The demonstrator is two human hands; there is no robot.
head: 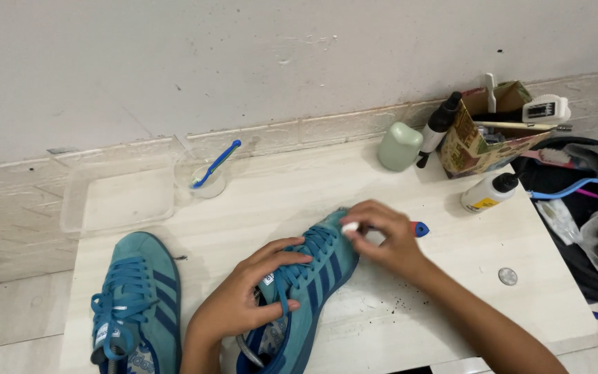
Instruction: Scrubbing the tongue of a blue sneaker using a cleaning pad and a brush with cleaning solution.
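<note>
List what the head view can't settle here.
- Toe of the held sneaker: covered by the right hand.
- White piece in that hand's fingers: too small to identify.
- Second sneaker: heel cut off by the bottom edge.
- Box contents: mostly hidden by its wall.
- Left hand covers the tongue.

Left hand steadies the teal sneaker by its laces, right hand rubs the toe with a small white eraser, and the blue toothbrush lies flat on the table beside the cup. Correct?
Not quite. In the head view the blue toothbrush stands in the clear cup, leaning on its rim. The rest holds: left hand on the teal sneaker, right hand pressing the white eraser to its toe.
</note>
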